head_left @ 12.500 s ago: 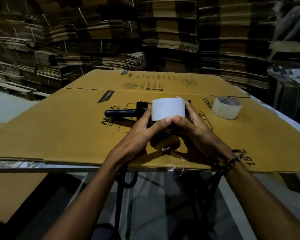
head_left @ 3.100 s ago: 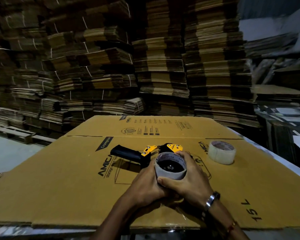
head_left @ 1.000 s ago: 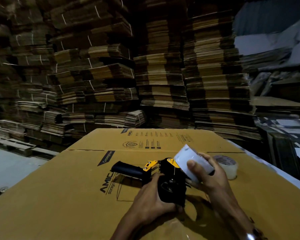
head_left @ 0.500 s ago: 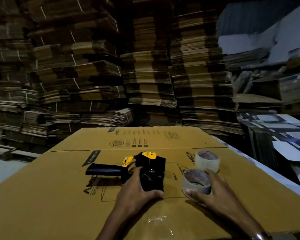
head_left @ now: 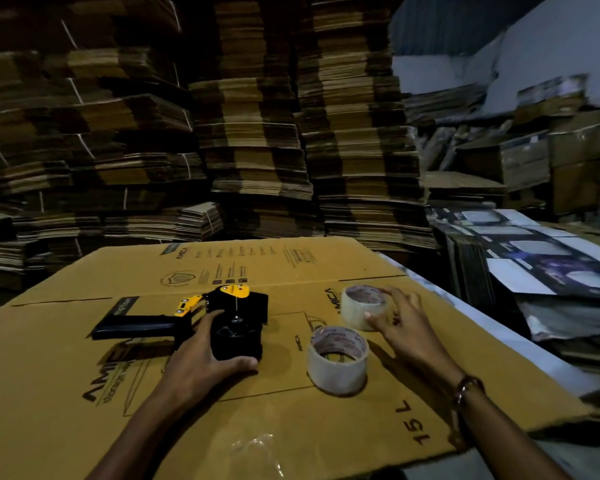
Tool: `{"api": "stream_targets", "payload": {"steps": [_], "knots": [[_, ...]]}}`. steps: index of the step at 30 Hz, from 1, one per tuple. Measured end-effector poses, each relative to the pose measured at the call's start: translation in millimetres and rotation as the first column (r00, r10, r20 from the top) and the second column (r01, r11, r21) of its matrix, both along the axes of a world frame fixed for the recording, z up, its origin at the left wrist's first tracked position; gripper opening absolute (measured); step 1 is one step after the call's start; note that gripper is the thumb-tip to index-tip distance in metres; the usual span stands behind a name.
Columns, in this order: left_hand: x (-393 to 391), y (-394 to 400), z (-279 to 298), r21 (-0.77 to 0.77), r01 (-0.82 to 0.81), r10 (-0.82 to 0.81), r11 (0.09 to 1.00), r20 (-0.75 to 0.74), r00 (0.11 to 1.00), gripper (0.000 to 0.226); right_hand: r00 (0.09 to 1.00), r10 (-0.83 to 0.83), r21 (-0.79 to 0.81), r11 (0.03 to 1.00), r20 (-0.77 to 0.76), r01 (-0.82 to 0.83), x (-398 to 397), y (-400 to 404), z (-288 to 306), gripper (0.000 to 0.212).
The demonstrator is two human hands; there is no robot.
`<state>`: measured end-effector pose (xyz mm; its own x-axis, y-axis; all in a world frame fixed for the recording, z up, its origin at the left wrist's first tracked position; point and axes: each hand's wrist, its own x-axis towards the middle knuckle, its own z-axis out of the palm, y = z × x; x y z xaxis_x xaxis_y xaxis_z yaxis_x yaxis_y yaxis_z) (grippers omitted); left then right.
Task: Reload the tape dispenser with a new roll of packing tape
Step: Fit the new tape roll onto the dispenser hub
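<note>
A black tape dispenser [head_left: 236, 327] with yellow parts lies on its side on a flattened cardboard box [head_left: 84, 358], handle pointing left, its hub bare. My left hand [head_left: 201, 368] wraps around the dispenser's round body and holds it down. Two rolls of clear packing tape stand flat to the right. The near roll [head_left: 337, 360] stands free with nothing touching it. My right hand [head_left: 406, 323] has its fingers curled around the far roll [head_left: 361, 306], which rests on the cardboard.
A crumpled bit of clear tape [head_left: 257, 448] lies near the cardboard's front edge. Tall stacks of flattened cartons [head_left: 257, 133] fill the background. Printed sheets and boxes [head_left: 551, 271] are piled to the right, past the table's edge [head_left: 520, 341].
My right hand pulled the roll off the dispenser, set it down on the cardboard, let go, and moved back to the far roll. My left hand stayed on the dispenser.
</note>
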<state>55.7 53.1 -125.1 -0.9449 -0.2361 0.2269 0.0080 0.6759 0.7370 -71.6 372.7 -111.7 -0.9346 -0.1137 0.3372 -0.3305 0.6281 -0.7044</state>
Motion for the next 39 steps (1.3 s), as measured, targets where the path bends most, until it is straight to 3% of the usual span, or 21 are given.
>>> {"api": "stream_targets", "payload": {"steps": [3,5,9,14,16,20,23,26,29,31,35,39], "knots": [[-4.6,-4.9,-0.7,0.023,0.029,-0.029,0.999,-0.005,1.000,0.142,0.995,0.059,-0.025,0.998,0.076,-0.057,-16.3,-5.0,4.2,0.063],[-7.1,-6.3,-1.0,0.041,0.044,-0.043,0.998,-0.009,0.999,0.134,0.994,0.049,0.042,0.998,0.095,-0.053,-23.9,-9.9,0.0,0.056],[-9.5,-7.2,-1.7,0.055,0.043,-0.042,0.998,-0.019,0.999,0.139,0.999,-0.007,0.127,0.992,0.032,0.003,-30.0,-16.0,-3.7,0.049],[-6.0,-6.9,-2.5,0.052,0.043,-0.040,0.998,-0.066,0.997,0.135,0.999,-0.027,0.042,0.999,-0.043,0.029,-23.4,-15.3,-0.7,0.055],[-2.3,-3.4,-2.3,-0.015,0.027,-0.029,1.000,-0.118,0.993,0.127,0.999,0.009,-0.019,1.000,-0.044,-0.010,-15.5,-17.4,2.5,0.058],[7.8,15.0,-1.8,-0.310,-0.045,-0.075,0.950,-0.364,0.928,0.086,0.995,0.071,-0.098,0.992,-0.066,-0.077,5.5,-27.9,19.9,0.059],[17.3,39.1,3.6,-0.353,-0.043,-0.133,0.935,-0.459,0.879,0.069,0.983,0.096,-0.054,0.993,-0.157,-0.106,29.7,-40.5,39.4,0.048],[26.2,60.8,14.8,-0.246,0.021,-0.139,0.969,-0.477,0.868,0.071,0.964,0.190,-0.065,0.977,-0.184,-0.205,54.9,-57.5,51.1,0.046],[36.9,69.4,31.7,0.004,0.082,-0.072,0.997,-0.447,0.892,0.081,0.930,0.334,-0.172,0.918,-0.151,-0.357,78.7,-73.2,55.4,0.037],[45.2,63.5,41.6,0.177,0.184,-0.109,0.967,-0.368,0.923,0.091,0.878,0.468,-0.234,0.847,-0.100,-0.478,91.4,-77.7,56.2,0.030],[66.4,39.9,52.3,0.316,0.366,-0.298,0.875,-0.243,0.923,0.092,0.745,0.667,-0.379,0.698,0.036,-0.607,105.0,-76.1,55.5,0.047],[77.9,30.8,53.6,0.393,0.418,-0.359,0.819,-0.218,0.908,0.086,0.617,0.780,-0.496,0.578,0.104,-0.648,110.1,-79.6,52.1,0.068]]}}
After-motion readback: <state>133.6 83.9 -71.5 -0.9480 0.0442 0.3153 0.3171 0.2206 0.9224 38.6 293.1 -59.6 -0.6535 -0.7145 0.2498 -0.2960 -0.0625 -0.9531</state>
